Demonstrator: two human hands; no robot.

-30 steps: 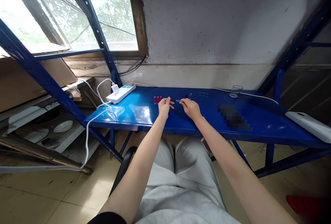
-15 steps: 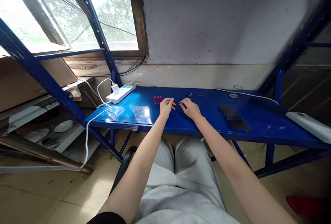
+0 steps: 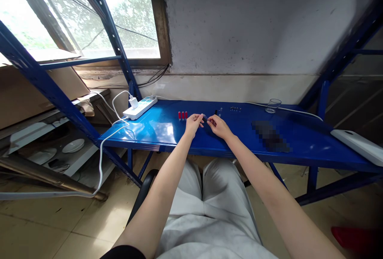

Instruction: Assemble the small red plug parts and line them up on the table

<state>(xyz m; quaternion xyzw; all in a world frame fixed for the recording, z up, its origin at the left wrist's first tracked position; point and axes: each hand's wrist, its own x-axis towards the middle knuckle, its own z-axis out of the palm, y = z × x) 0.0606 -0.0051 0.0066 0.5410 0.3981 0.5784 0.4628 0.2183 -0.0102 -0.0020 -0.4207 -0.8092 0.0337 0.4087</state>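
Observation:
Over the blue table (image 3: 155, 129), my left hand (image 3: 193, 124) pinches a small dark piece (image 3: 205, 118) between thumb and fingers. Its exact kind is too small to make out. My right hand (image 3: 220, 126) is closed at the piece's right end, fingertips pressed together; what they grip is hidden. Left of my hands stand several small red-bodied pieces with pale lower ends (image 3: 182, 116). Just beyond my right hand are a small black piece (image 3: 216, 112) and small clear pieces (image 3: 220, 111). A row of tiny metallic bits (image 3: 235, 109) lies farther right.
A white power strip (image 3: 140, 107) with a plugged-in charger and cable lies at the left. Toward the right are a clear glass (image 3: 273, 106), a blurred dark object (image 3: 271, 136) and a white device (image 3: 357, 145). Blue frame posts (image 3: 111, 28) rise at both ends.
The dark piece between my hands shows more and is tilted differently. My right fingers have drawn together, and the black and clear pieces beyond them are less covered.

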